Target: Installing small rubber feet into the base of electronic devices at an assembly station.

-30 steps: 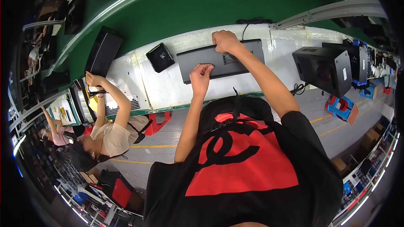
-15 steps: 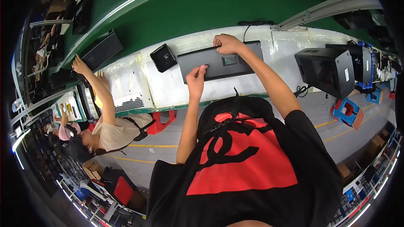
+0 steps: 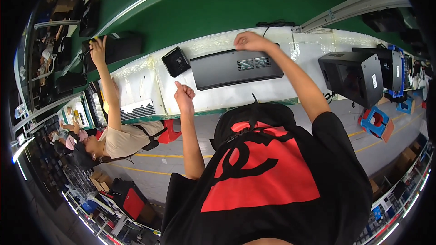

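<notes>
A black computer case lies flat on the white-covered bench in front of me, two vent grilles showing on its upper face. My right hand is over its far edge, fingers bent and pinched together; whatever may be between them is hidden. Off the case's near left corner, my left hand is raised with curled fingers and the thumb pointing up. Anything inside it is too small to make out. A small black square tray sits just left of the case, beyond my left hand.
On the left, a co-worker in a beige shirt reaches toward another black case. A black case with a dark side panel stands to the right. Behind my case lies a coiled black cable. Green belt runs along the far side.
My left hand has left the case's top and moved left toward the tray. My right hand has shifted slightly away from me, uncovering the second grille. The co-worker's arm and case have moved.
</notes>
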Tool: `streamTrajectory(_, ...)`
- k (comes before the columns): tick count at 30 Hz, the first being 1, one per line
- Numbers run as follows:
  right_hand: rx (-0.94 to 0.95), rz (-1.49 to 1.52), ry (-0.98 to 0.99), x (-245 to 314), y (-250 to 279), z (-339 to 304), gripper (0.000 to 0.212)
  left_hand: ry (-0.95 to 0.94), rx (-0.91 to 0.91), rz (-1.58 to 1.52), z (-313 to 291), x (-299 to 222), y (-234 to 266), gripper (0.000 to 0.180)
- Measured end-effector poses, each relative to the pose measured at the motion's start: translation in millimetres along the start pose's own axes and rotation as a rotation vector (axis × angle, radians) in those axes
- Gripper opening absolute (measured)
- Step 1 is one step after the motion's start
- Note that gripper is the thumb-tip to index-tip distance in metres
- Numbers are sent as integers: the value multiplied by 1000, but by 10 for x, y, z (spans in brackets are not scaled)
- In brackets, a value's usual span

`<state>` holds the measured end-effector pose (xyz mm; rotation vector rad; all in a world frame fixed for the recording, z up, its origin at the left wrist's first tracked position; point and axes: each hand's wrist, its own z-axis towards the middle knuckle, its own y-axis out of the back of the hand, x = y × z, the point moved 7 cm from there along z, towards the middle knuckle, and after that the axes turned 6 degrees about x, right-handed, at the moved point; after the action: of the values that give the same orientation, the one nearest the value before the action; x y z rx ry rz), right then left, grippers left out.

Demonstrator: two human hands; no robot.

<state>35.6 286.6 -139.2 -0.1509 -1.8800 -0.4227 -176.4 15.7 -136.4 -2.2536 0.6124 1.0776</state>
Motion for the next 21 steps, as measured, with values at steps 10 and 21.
streamTrajectory(10,-309,837,-158,-1196,223,-666,49,81,-132,168,464,841,518,59)
streamTrajectory(21,-771,821,-444,-1522,311,-882,65,109,-328,-65,851,627,446,41)
